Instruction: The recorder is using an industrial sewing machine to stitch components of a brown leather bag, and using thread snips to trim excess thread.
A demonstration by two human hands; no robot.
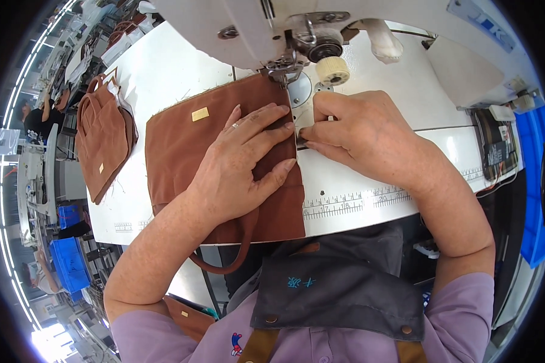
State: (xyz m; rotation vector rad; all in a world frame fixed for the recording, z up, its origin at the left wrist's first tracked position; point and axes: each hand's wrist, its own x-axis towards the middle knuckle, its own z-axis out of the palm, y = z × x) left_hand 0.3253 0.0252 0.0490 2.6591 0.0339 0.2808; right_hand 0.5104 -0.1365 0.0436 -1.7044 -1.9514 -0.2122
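Note:
A brown fabric bag piece (181, 145) with a small gold tag (200, 114) lies flat on the white sewing table (163, 66). Its far right corner sits under the presser foot (283, 71) of the sewing machine (248, 24). My left hand (236, 163) presses flat on the fabric, fingers spread toward the right edge. My right hand (357, 133) rests beside that edge, fingertips pinching the fabric's edge near the needle plate (301, 91). A brown strap (236, 254) hangs off the table's front edge.
A stack of finished brown bags (103, 136) lies at the table's left. A ruler strip (357, 202) runs along the front edge. Blue bins (69, 263) and other machines stand to the left, where another person (39, 118) works. A blue crate (536, 199) is at right.

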